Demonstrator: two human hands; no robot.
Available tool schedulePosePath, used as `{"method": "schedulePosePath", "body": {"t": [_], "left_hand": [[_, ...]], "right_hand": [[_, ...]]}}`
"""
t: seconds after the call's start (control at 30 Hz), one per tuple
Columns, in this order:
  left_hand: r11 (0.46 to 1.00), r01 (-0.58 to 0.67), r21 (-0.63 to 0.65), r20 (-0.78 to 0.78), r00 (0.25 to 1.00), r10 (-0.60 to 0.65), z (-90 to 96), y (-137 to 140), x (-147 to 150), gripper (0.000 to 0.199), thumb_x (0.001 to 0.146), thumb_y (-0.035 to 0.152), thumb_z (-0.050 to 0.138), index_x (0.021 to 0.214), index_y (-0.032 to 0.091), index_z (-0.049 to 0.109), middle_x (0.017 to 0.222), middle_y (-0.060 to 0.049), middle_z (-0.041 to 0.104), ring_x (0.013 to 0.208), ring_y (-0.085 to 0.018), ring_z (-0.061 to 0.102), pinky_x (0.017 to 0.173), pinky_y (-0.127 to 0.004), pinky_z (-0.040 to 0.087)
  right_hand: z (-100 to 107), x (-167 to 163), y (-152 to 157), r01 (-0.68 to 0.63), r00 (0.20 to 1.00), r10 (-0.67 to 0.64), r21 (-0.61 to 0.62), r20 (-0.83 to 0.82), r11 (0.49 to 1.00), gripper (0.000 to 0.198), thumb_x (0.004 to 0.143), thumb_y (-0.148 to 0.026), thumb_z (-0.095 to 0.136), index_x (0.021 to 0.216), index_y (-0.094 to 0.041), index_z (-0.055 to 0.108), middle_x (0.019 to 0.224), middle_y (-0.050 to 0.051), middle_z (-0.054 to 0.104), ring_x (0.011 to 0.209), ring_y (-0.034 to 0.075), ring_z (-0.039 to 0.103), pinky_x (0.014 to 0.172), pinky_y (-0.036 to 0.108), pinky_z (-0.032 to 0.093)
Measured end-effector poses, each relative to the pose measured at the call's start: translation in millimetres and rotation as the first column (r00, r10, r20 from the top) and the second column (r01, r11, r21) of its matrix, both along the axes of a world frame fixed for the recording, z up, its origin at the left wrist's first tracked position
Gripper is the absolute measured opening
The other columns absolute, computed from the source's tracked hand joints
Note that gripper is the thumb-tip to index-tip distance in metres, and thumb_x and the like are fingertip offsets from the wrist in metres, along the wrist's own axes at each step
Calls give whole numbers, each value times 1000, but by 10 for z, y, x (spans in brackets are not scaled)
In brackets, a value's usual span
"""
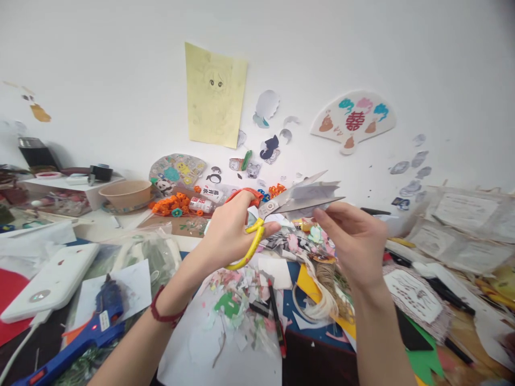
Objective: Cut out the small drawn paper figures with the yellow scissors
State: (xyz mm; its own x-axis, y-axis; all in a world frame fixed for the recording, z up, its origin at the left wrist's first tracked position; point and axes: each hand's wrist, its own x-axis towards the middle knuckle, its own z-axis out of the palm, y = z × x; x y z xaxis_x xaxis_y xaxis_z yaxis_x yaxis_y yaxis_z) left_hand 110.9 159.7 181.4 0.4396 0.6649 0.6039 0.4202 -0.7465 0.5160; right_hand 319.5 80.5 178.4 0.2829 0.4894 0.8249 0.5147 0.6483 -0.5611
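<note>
My left hand is closed round the handles of a pair of scissors, one handle orange-red and the other yellow. The blades point right and stand apart, with a folded piece of whitish paper between them. My right hand pinches the right side of that paper between thumb and fingers, close to the blade tips. Below both hands lies a heap of paper scraps in green, pink and white, partly on a white sheet. A black and red pen rests across the scraps.
At left are a blue glue gun, a white power bank with a cable, and a beige bowl. Orange flower-like pieces lie behind my left hand. Pale cord and a hexagonal card lie at right. A decorated fan hangs on the wall.
</note>
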Motion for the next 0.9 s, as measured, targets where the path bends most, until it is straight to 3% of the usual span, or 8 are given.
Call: {"method": "schedulePosePath", "body": {"t": [0.9], "left_hand": [[998,-35,61,-18,999,36,5,-5,-14,33,84,47,63,97,21,48,93,-3,61,79,-21,57,68,-32,37]], "right_hand": [[8,-21,-14,72,994,-73,18,77,997,8,83,-23,77,76,-22,72,72,-1,68,68,15,61,67,31,49]]}}
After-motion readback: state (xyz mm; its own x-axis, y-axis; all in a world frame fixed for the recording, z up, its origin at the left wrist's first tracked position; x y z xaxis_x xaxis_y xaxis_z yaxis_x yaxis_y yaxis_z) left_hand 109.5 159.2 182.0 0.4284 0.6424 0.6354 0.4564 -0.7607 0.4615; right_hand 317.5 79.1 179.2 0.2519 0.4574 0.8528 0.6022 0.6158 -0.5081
